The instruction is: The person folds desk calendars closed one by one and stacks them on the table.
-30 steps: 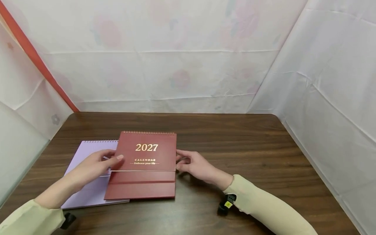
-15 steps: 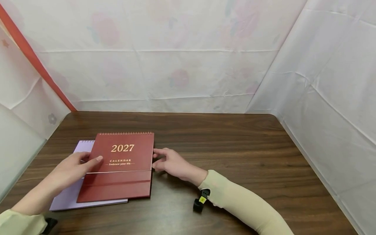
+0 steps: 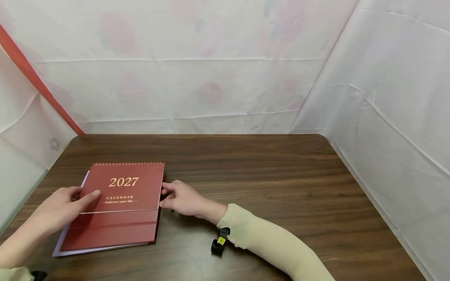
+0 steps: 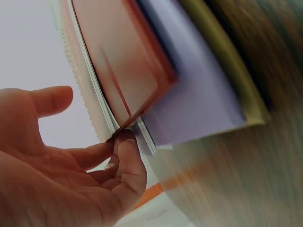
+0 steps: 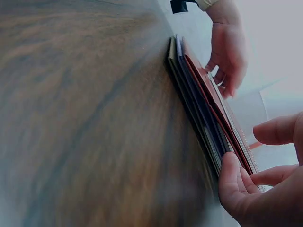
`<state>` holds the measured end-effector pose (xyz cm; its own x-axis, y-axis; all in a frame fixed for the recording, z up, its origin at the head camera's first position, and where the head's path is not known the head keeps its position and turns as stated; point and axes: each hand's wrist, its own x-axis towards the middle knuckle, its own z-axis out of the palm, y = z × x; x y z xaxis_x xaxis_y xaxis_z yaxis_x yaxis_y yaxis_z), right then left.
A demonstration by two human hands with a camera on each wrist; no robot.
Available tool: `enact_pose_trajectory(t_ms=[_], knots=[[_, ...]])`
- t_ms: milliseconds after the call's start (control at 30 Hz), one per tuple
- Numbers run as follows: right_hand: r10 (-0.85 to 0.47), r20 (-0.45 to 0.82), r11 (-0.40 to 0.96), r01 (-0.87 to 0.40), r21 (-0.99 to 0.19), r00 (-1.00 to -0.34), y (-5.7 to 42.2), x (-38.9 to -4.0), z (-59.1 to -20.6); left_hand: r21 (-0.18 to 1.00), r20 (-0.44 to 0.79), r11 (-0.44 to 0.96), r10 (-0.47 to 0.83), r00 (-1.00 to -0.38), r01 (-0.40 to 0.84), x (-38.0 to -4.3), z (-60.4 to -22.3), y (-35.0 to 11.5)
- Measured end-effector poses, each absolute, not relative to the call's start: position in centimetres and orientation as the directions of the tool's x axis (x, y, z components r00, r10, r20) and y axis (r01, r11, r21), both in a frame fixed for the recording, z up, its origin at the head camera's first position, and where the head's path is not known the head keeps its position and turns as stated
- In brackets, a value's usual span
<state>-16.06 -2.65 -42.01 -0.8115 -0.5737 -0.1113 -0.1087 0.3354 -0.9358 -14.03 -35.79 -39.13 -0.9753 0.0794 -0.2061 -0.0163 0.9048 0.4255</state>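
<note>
A dark red desk calendar (image 3: 116, 230) with gold "2027" lettering and a spiral top edge lies over a purple calendar (image 4: 194, 90), whose rim peeks out at the left and bottom. Beneath the purple one shows an olive layer (image 4: 227, 61). At the red calendar's left edge, my left hand (image 3: 58, 208) holds it with curled fingers; its thumb overlaps the cover in the head view but stands off it in the left wrist view. My right hand (image 3: 186, 199) holds the opposite edge with bent fingertips, thumb apart from the cover in the right wrist view.
The stack sits on the left part of a dark wood table (image 3: 253, 175). Pale patterned curtains (image 3: 211, 70) enclose the back and sides, with an orange-red strip (image 3: 42, 86) at left. A black wrist device (image 3: 218, 244) hangs below the right sleeve.
Both hands have carried the red calendar leftward, from half overlapping the purple one to covering nearly all of it. The head view has also shifted slightly.
</note>
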Motion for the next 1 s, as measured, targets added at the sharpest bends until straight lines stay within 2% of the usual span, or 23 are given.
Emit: enact_pose_trajectory(t_ms=[633,1000], knots=[[-0.568,-0.069,0.514,-0.288,-0.808,-0.82,-4.9,-16.0,-42.1,0.351,-0.189,0.936,0.029,-0.982,-0.039,-12.7,-39.7,-37.0],[-0.583,-0.096,0.549,-0.304,-0.778,-0.807,-4.4,-16.3,-42.0,0.352,-0.128,0.935,-0.003,-0.992,-0.048,-12.6,-40.9,-36.4]])
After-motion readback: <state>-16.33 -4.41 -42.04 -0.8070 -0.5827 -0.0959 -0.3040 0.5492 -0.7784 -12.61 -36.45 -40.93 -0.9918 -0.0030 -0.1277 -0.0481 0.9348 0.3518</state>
